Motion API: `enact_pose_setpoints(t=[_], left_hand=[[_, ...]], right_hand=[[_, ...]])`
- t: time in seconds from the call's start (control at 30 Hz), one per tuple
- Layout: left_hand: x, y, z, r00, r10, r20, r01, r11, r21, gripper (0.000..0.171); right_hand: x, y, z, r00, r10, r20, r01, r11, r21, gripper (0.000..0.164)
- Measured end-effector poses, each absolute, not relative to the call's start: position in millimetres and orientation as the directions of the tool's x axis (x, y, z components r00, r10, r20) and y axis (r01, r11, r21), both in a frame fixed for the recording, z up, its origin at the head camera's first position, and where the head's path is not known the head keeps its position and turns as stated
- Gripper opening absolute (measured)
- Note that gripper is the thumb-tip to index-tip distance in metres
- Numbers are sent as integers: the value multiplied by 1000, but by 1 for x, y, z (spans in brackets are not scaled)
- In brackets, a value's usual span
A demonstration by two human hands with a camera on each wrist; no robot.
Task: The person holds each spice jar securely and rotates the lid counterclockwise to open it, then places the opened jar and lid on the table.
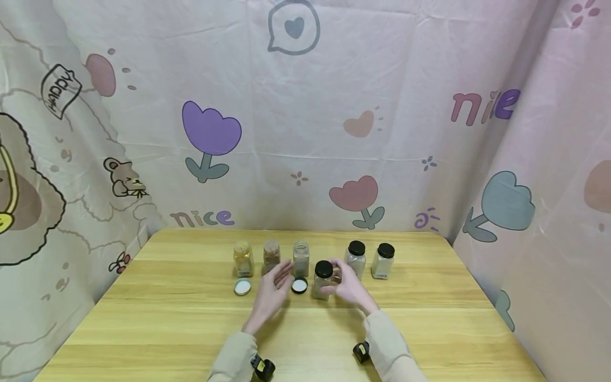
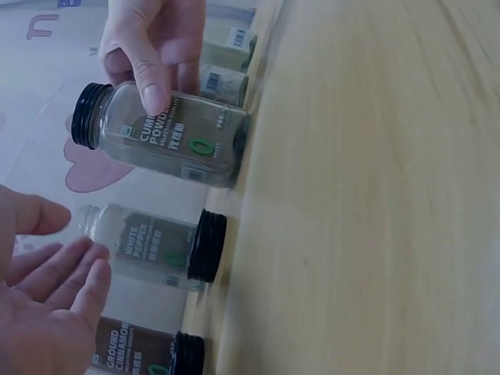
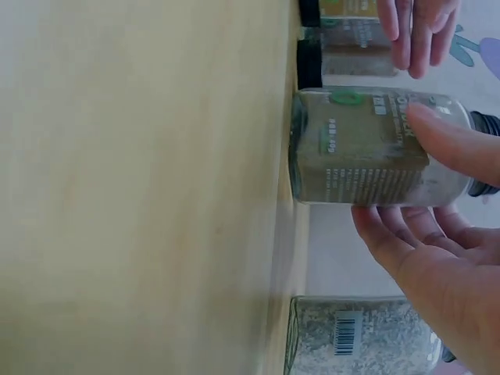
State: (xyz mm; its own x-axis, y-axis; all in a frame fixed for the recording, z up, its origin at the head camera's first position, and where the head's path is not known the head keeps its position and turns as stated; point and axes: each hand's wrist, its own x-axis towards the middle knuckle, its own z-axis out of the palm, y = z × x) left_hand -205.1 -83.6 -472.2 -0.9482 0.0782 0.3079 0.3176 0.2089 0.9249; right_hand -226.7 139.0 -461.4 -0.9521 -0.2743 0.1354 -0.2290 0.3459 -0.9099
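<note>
A clear jar of cumin powder with a black screw cap is gripped by my right hand, thumb on one side and fingers on the other. The jar stands upright at the table's surface; whether its base touches is hard to tell. My left hand hovers beside it with fingers loosely extended, holding nothing. Behind that hand are an uncapped white pepper jar and a ground cinnamon jar, partly hidden. A black cap lies inner side up in front of the white pepper jar.
At the row's left end stands an uncapped jar of yellow powder, its cap lying in front. To the right are two black-capped jars, one nearer and one farther. A printed curtain hangs behind the wooden table.
</note>
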Motion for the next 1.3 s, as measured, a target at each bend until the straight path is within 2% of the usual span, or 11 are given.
enact_pose_setpoints(t=[0.2, 0.37, 0.63, 0.8, 1.0, 1.3], left_hand=[[-201, -76, -472, -903, 120, 413, 428, 163, 889, 40], [-197, -69, -469, -861, 189, 472, 500, 143, 854, 39], [-192, -67, -466, -844, 313, 436, 514, 234, 825, 43], [-191, -68, -467, -818, 358, 451, 545, 230, 806, 46], [-189, -70, -466, -812, 399, 426, 528, 191, 828, 49], [-189, -71, -469, -794, 484, 367, 499, 174, 849, 47]], right_hand=[[-220, 143, -465, -941, -330, 71, -185, 327, -927, 68], [-215, 145, -468, -900, -434, 44, -171, 258, -951, 64], [-210, 142, -478, -833, -543, 108, -244, 184, -952, 52], [-209, 137, -484, -823, -532, 197, -314, 137, -940, 49], [-207, 133, -489, -815, -510, 275, -365, 83, -927, 49], [-210, 132, -494, -808, -510, 296, -386, 77, -919, 48]])
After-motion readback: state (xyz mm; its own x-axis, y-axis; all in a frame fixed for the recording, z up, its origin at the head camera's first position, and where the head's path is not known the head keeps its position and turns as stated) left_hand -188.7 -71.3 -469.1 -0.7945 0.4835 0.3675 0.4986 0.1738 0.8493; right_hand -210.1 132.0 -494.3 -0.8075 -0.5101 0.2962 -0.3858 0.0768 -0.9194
